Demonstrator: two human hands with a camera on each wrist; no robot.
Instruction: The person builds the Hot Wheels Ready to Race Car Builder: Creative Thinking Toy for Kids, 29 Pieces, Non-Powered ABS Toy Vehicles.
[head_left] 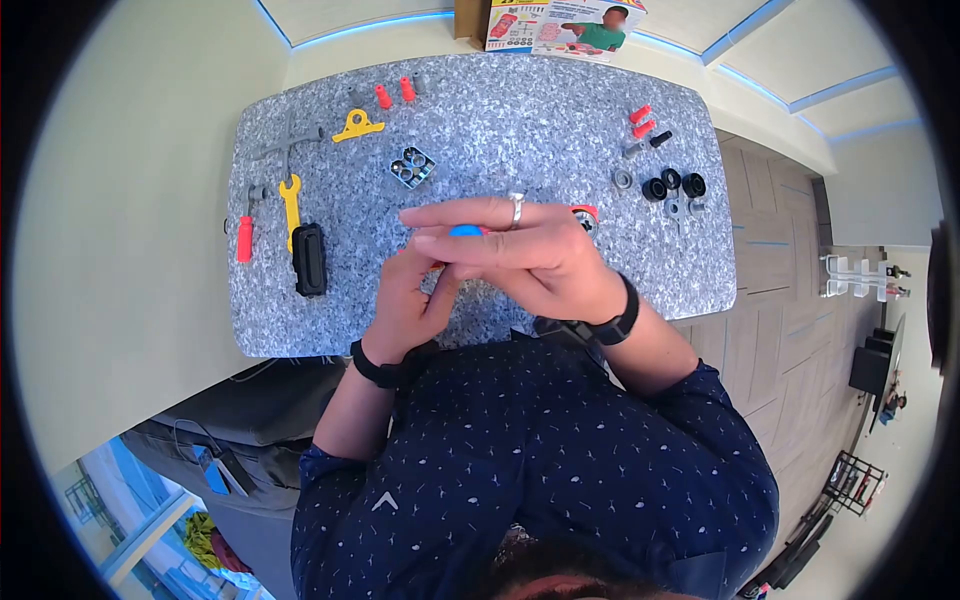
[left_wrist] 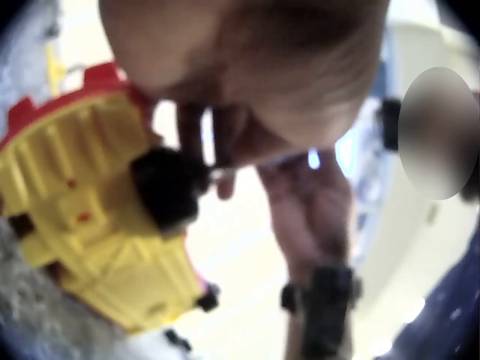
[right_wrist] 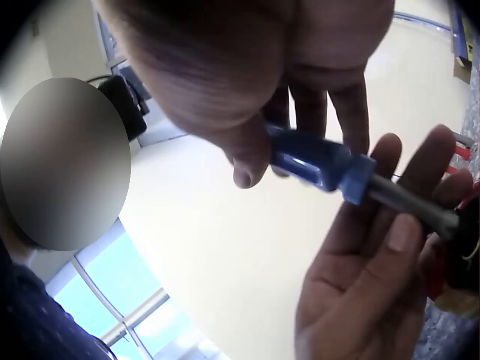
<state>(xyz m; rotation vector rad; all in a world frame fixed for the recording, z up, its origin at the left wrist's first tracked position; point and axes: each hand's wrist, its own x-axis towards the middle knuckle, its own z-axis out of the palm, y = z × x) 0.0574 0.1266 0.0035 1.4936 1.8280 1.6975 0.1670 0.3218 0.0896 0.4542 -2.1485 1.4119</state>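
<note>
My right hand [head_left: 545,250] grips the blue handle [right_wrist: 322,163] of a screwdriver between thumb and fingers. Its grey shaft [right_wrist: 409,201] slants toward a black piece [right_wrist: 466,244], where the tip's exact contact is unclear. My left hand [right_wrist: 364,289] holds a yellow toy body [left_wrist: 97,210] with a red edge [left_wrist: 56,105], the thumb and fingers near the shaft end. A black part [left_wrist: 169,187] stands out from the yellow side in the left wrist view. From the head view, the hands mostly cover the toy, and only the blue handle end [head_left: 465,231] shows plainly.
On the speckled table [head_left: 500,120] lie a yellow wrench [head_left: 291,205], black tray [head_left: 310,260], red screwdriver [head_left: 245,240] and blue-grey holder [head_left: 412,168] at left. Black wheels [head_left: 655,189] and small red pieces [head_left: 642,115] are at right. Boxes [head_left: 580,25] stand beyond the far edge.
</note>
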